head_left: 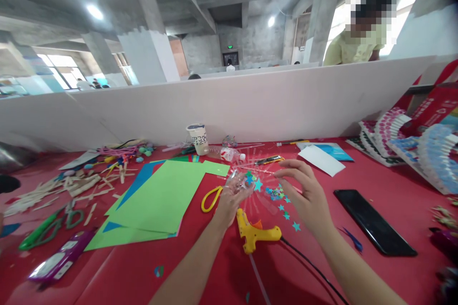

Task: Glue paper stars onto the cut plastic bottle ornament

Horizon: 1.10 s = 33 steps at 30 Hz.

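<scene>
Left hand (pixel 231 196) had fingers wrapped on a clear plastic piece (pixel 246 182) over the red counter (pixel 132 274); right hand (pixel 304 189) hung with fingers apart and loosely curled, nothing visible in it. Dipping the left wrist could have caused a burn, as the glue gun (pixel 258 234) pointed at it (couldn't tell if hot), and a low right-hand sweep might have scattered the loose stars (pixel 286 216).

I take the glue gun (pixel 263 234) on the table (pixel 121 276) as centre: paper sheets (pixel 161 200) at 10 o'clock, cup (pixel 199 140) at 11 before the partition (pixel 272 105), star pieces (pixel 276 194) at 1, phone (pixel 374 221) at 3.
</scene>
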Motion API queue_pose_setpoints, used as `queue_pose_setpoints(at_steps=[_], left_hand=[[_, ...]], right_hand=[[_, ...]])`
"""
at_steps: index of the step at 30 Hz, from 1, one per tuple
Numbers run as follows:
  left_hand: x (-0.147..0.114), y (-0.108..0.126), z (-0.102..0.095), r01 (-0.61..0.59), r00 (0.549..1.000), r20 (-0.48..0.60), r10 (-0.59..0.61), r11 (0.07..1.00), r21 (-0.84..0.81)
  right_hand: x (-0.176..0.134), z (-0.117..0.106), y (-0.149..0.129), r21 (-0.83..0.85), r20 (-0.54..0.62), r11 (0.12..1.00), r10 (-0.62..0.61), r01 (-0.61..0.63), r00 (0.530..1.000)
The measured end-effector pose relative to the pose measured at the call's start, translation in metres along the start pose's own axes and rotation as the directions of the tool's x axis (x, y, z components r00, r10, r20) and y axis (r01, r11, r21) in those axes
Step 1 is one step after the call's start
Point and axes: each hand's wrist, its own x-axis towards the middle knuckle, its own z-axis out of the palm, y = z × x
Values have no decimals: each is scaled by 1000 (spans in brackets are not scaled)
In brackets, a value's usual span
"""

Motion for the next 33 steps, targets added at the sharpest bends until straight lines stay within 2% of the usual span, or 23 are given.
queue_pose_setpoints(at_steps=[4,7,10,12,17,22,28,30,33], left_hand=[[3,-1,-2,-46,998,-48,51,993,108],[7,-5,-6,-83,990,-97,101,981,177],[13,-9,-15,-108,978,-147,145,965,237],[17,-13,-24,-105,974,-167,151,961,256],[18,-25,-40,-59,976,-184,114,958,279],[7,-34,-36,-61,975,-186,125,948,312],[-1,-36,-32,-109,934,-283,218,929,354],[-1,-37,-32,-127,922,-298,248,919,372],[1,-38,-31,-141,902,-312,300,886,443]], right_hand=[[-2,12,18,199,19,950,243,-242,970],[-7,23,32,348,38,839,434,-419,900],[-11,29,45,374,143,743,545,-555,826],[-12,30,53,319,219,737,554,-595,803],[-9,37,68,235,349,769,504,-595,790],[-8,61,68,287,470,750,432,-596,769],[-3,77,64,359,506,708,400,-608,764],[-3,77,63,409,537,660,384,-630,751],[-6,77,66,509,593,511,376,-693,713]])
